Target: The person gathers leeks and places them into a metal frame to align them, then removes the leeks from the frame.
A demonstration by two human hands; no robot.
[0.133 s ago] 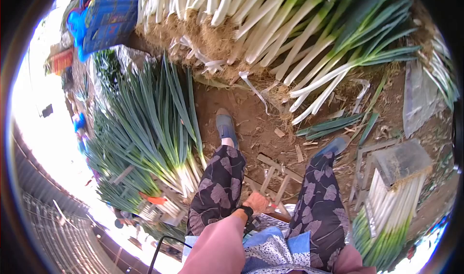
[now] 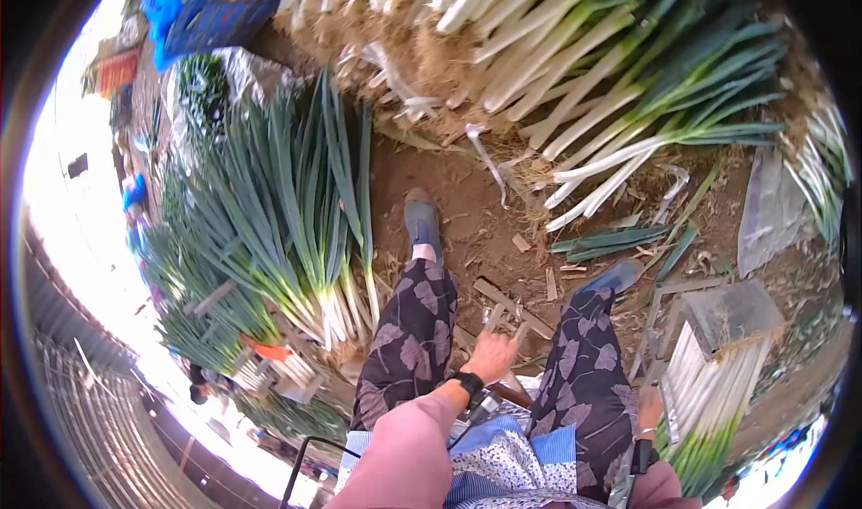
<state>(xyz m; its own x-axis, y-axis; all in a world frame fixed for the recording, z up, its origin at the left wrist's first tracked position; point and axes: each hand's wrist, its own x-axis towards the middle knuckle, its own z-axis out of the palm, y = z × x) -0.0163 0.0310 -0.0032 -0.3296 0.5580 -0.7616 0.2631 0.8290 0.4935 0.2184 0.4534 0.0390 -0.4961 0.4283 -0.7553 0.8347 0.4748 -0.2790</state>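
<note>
My left hand (image 2: pixel 492 356), with a black watch at its wrist, is over a small wooden slatted frame (image 2: pixel 514 310) between my legs. Its fingers look curled, and I cannot tell what is in them. At the right, my right hand (image 2: pixel 650 408) is beside my right leg, close to a bundle of leeks (image 2: pixel 714 392); its fingers are mostly hidden. Roots of that bundle sit against a grey box-like holder (image 2: pixel 732 311), white stems running down to green leaves. A wooden rack (image 2: pixel 660 325) stands beside the holder.
A large pile of leeks (image 2: pixel 575 78), roots toward me, lies across the far side. Another leek heap (image 2: pixel 296 213) is at the left, with an orange strip (image 2: pixel 268 348) below it. A blue crate (image 2: pixel 220 11) stands at upper left. Cut leaves (image 2: pixel 611 242) litter the dirt floor.
My left hand has moved up and slightly right, over the wooden frame. My right hand has come into view beside the leek bundle. The whole view has shifted slightly.
</note>
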